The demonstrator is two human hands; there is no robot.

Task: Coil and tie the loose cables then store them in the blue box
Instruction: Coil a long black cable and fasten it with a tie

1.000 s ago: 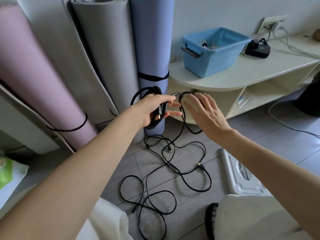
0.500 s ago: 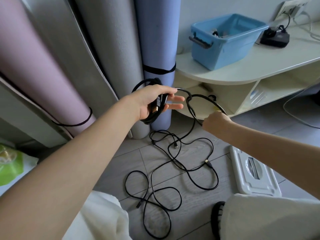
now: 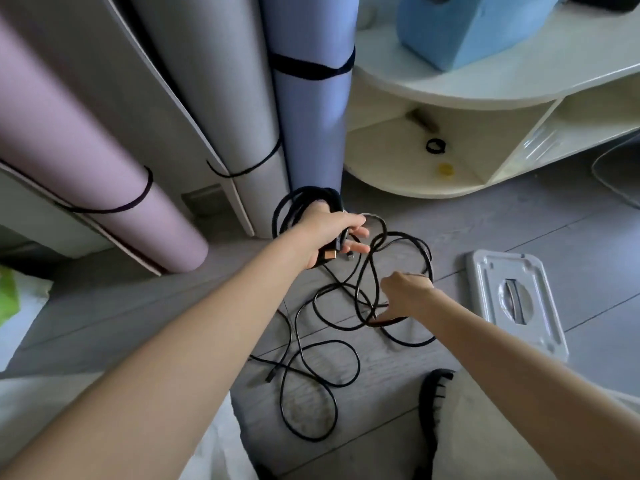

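My left hand [image 3: 327, 233] holds a coil of black cable [image 3: 294, 202], with several loops wound over the palm and a gold plug showing under the fingers. The rest of the black cable [image 3: 311, 368] trails down from the coil and lies tangled on the grey floor. Lower and to the right, my right hand [image 3: 408, 292] is closed on a strand of that loose cable just above the floor. The blue box [image 3: 460, 39] stands on the white shelf top [image 3: 519, 88] at the upper right, its top cut off by the frame.
Three rolled mats, pink [image 3: 104, 161], grey [image 3: 207, 81] and blue [image 3: 308, 109], lean against the wall behind the coil. A white plastic lid [image 3: 516, 299] lies on the floor to the right. A black ring [image 3: 435, 146] and a yellow cap [image 3: 445, 169] sit in the lower shelf.
Both hands have dropped toward the floor. My right hand moved down from beside the coil and now grips a strand low in the tangle. The view tilted down.
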